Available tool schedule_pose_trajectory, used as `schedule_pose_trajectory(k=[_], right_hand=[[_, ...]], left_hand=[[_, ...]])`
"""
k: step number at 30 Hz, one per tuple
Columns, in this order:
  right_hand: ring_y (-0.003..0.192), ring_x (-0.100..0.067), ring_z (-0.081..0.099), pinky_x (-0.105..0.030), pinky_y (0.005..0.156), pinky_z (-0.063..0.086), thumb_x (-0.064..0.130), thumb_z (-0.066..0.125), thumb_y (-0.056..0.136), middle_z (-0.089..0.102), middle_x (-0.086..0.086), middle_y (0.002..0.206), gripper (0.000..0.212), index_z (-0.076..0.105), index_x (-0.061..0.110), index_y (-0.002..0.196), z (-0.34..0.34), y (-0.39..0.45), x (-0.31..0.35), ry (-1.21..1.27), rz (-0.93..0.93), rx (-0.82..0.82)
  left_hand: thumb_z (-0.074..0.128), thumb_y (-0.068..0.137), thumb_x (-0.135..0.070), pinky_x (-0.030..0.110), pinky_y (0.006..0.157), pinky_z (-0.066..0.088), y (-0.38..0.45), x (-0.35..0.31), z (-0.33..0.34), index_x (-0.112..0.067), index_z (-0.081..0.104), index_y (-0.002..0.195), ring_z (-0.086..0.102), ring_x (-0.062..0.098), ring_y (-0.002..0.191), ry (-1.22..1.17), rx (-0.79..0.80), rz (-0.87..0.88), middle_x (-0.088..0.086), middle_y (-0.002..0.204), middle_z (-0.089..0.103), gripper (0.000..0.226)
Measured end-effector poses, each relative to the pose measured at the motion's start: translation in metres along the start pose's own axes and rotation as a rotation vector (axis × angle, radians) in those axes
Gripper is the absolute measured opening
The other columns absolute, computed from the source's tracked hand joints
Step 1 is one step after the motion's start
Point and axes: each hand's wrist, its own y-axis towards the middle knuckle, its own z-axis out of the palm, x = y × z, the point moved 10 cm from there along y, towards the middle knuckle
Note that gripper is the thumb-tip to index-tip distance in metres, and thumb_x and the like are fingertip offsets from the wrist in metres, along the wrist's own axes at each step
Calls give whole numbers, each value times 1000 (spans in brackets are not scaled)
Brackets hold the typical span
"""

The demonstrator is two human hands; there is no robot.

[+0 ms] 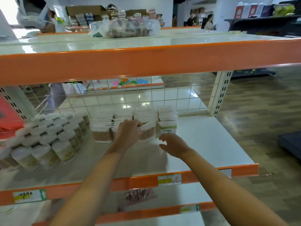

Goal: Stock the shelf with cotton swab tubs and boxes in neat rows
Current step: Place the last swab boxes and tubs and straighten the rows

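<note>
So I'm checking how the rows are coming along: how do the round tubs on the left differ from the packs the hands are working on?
The round tubs are opaque white cylinders with lids; the clear packs show tan swab sticks through their sides. The tubs fill a deep block reaching nearer the shelf front; the packs sit further back by the wire grid. No hand touches the tubs, while the left hand grips a pack and the right hand hovers open. Both groups stand upright on one shelf.

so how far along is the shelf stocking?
Done: round tubs stand in rows on the left, boxes lined up behind. In hand: the left hand grips a front box; the right hand hangs open beside it. Left: the shelf's bare right part.
</note>
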Motion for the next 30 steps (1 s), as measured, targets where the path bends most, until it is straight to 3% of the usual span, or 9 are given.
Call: schedule_pose_trajectory(k=[7, 10, 12, 16, 21, 24, 27, 28, 30], right_hand=[[136, -21, 34, -35, 110, 32, 40, 64, 86, 31, -3, 151, 78, 22, 19, 148, -6, -19, 30, 287, -2, -71], [133, -18, 38, -29, 104, 34, 43, 63, 86, 18, 0, 155, 73, 26, 21, 144, -1, -27, 41, 303, 8, -59], [126, -19, 45, -28, 100, 37, 36, 59, 89, 28, -1, 151, 61, 31, 19, 140, 0, -28, 41, 315, 25, -66], [115, -21, 54, -32, 95, 44, 16, 43, 96, 54, -4, 130, 33, 44, 17, 129, -1, -26, 36, 348, 69, -97], [107, -23, 59, -22, 82, 44, 9, 40, 97, 61, -6, 122, 34, 48, 12, 129, -7, -28, 25, 437, 68, -139], [88, -18, 60, -17, 70, 43, 8, 44, 94, 63, -4, 107, 38, 47, 9, 131, -8, -24, 17, 562, 95, -139], [97, -29, 61, -39, 89, 52, 6, 46, 91, 63, -14, 104, 21, 59, 8, 107, -5, -21, 13, 777, 135, -106], [101, -31, 61, -43, 94, 50, 4, 46, 91, 63, -16, 105, 18, 60, 11, 99, -4, -22, 15, 874, 135, -81], [99, -22, 62, -37, 96, 50, 0, 45, 92, 64, -8, 103, 24, 59, 20, 90, -4, -25, 21, 1036, 105, -17]], left_hand=[[63, 87, -32, 20, 62, 51, -20, 12, -1, -20, 55, 90, 62, 8, 75, -544, 101, -309, -5, 87, 62, 15], [62, 89, -23, 23, 62, 57, -29, 1, 10, -18, 51, 88, 66, 13, 76, -890, 138, -415, 4, 89, 62, 13], [62, 89, -24, 25, 64, 58, -33, -7, 15, -16, 49, 90, 68, 16, 77, -964, 155, -411, 8, 91, 63, 15], [63, 88, -32, 23, 63, 55, -38, -16, 24, -14, 49, 104, 68, 15, 81, -900, 215, -339, 6, 95, 63, 28], [63, 86, -40, 18, 61, 49, -35, -11, 14, -16, 51, 104, 59, 9, 86, -735, 178, -277, -2, 98, 59, 33], [68, 78, -48, 17, 71, 44, -22, -4, -6, -21, 52, 110, 56, 9, 92, -623, 73, -200, -3, 109, 55, 44], [63, 65, -63, 19, 77, 45, -14, -9, -12, -15, 50, 126, 53, 16, 101, -563, 134, -112, 0, 112, 50, 79], [63, 64, -61, 14, 74, 45, -13, -10, -12, -13, 50, 126, 53, 16, 98, -562, 165, -98, 1, 109, 49, 80], [68, 78, -40, 6, 67, 42, -12, -7, -5, -14, 51, 123, 54, 9, 90, -553, 262, -112, -3, 105, 53, 54]])
